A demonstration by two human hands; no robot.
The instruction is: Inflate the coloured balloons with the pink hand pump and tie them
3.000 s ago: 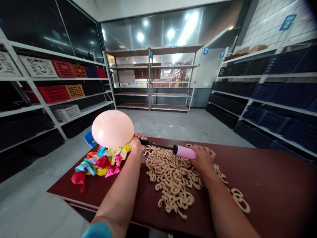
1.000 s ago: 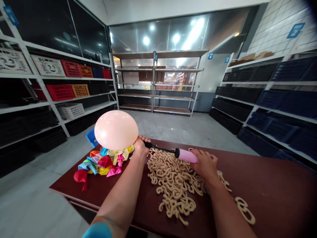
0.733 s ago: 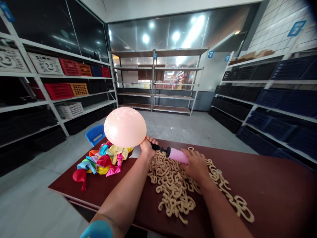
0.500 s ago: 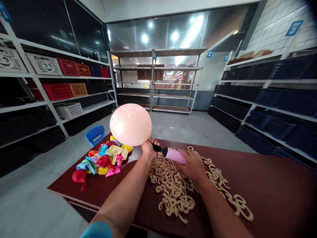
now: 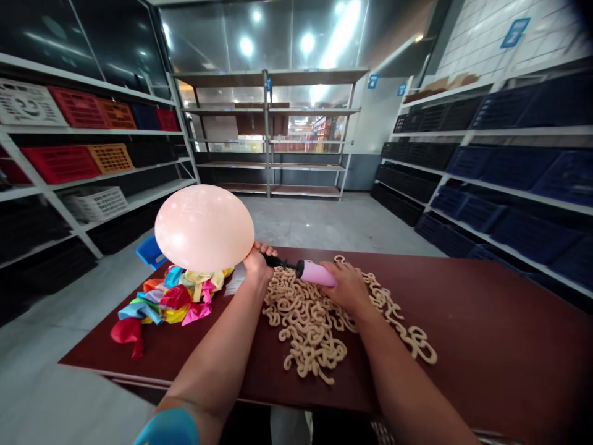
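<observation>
Head view: what are you holding?
"My left grip (image 5: 258, 264) is clasping the black end of the pump (image 5: 317, 274), my right grip (image 5: 348, 287) its pink barrel, running crosswise between them."
"And the balloon (image 5: 204, 228)?"
"It's bulging just left of my left grip, the nearer one, its long axis running sideways. Limp balloons (image 5: 173, 298) are lying nearby on the worktop (image 5: 486, 309)."

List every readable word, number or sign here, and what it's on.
"2": tilted blue sign against the tiled wall.
"4": square blue sign right of the back rack.
Too small or blurred: rack-post sign, sign just right of "4", shelf labels.
</observation>
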